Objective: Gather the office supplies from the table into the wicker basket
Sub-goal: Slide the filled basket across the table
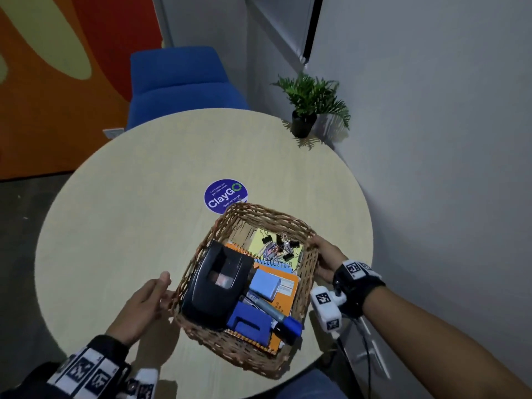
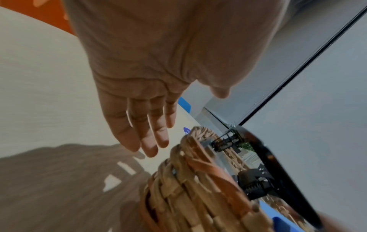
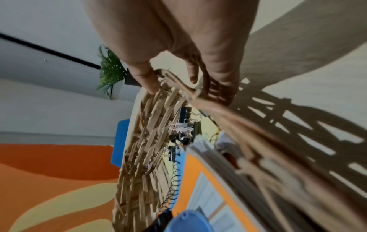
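The wicker basket (image 1: 270, 215) stands on the round table, near its front right edge. Inside lie a black hole punch (image 1: 213, 286), a blue stapler (image 1: 250, 323), a blue-capped marker (image 1: 276, 315), orange spiral notebooks (image 1: 288, 289), a yellow pad and black binder clips (image 1: 280, 243). My right hand (image 1: 318, 254) grips the basket's right rim. In the right wrist view its thumb (image 3: 147, 78) lies inside the rim and its fingers (image 3: 220, 89) curl round the outside. My left hand (image 1: 164, 289) sits by the basket's left wall (image 2: 178, 196) with fingers (image 2: 149, 141) straight; contact cannot be told.
A purple round sticker (image 1: 226, 195) lies on the table (image 1: 129, 211) just behind the basket. A small potted plant (image 1: 309, 108) stands at the table's far right, against the grey wall. A blue armchair (image 1: 178, 82) stands behind the table.
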`<state>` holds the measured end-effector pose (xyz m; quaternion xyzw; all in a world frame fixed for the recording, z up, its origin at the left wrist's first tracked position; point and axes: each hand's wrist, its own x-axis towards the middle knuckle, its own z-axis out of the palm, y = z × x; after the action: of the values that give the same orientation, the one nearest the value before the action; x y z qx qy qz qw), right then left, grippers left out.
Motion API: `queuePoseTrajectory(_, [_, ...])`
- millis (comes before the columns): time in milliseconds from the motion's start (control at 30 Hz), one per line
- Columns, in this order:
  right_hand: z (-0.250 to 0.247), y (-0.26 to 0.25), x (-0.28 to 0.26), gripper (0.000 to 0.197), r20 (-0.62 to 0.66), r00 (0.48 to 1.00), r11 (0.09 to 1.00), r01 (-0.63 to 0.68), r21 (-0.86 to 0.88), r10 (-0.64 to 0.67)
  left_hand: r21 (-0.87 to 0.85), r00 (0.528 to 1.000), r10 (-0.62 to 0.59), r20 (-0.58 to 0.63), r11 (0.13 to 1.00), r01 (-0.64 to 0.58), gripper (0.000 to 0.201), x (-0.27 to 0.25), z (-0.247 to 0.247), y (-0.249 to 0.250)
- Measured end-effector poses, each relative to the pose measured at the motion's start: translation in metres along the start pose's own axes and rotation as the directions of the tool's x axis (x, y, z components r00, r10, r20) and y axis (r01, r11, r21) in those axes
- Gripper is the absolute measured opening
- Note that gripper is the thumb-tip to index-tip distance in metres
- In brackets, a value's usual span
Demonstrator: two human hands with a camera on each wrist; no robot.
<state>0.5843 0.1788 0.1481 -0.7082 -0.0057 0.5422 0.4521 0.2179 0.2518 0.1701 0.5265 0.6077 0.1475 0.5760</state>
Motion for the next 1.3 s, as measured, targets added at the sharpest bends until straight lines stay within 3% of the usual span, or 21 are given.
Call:
queuePoseTrajectory(200, [0.016,0.001,0.051,0.035,0.092,0.992,0.954,0.105,-0.281,-0.083,0.082,0.999,0.036,-0.030,0.996,-0.034,0.064,0.004,0.023,-0.005])
queuePoseTrajectory(333, [0.016,-0.008,0.027,0.047,0.078,0.997,0.963,0.026,-0.267,-0.005,0.116,0.997,0.066,-0.036,0.991,-0.062,0.059,-0.004,0.037,-0.007])
queuePoseTrajectory(500, [0.006,0.007,-0.011,0.029,0.127,0.990,0.986,-0.044,-0.164,0.065,0.086,0.997,0.053,-0.060,0.995,-0.048,0.044,-0.002,0.034,-0.019])
queuePoseTrajectory(600, [0.001,0.033,-0.023,0.030,0.183,0.976,0.973,-0.074,-0.221,0.116,0.076,0.998,0.053,-0.041,0.996,-0.050,0.034,0.002,0.035,-0.020])
queuePoseTrajectory(800, [0.008,0.056,-0.047,0.021,0.249,0.959,0.966,-0.073,-0.248,0.137,0.148,0.996,0.073,-0.052,0.987,-0.064,0.032,0.003,0.041,-0.013])
queuePoseTrajectory(933, [0.002,0.047,-0.041,0.024,0.251,0.968,0.950,0.087,-0.298,-0.010,0.149,0.992,0.102,-0.078,0.985,-0.090,0.025,0.002,0.052,-0.002])
queuePoseTrajectory(1067, [-0.012,0.034,-0.027,0.030,0.268,0.952,0.830,0.266,-0.491,-0.146,0.113,0.987,0.107,-0.116,0.989,-0.094,0.023,0.007,0.069,0.010])
queuePoseTrajectory(1300, [-0.048,-0.014,-0.006,0.026,0.250,0.947,0.745,0.315,-0.588,-0.203,0.073,0.983,0.135,-0.121,0.989,-0.127,0.021,0.034,0.115,0.041])
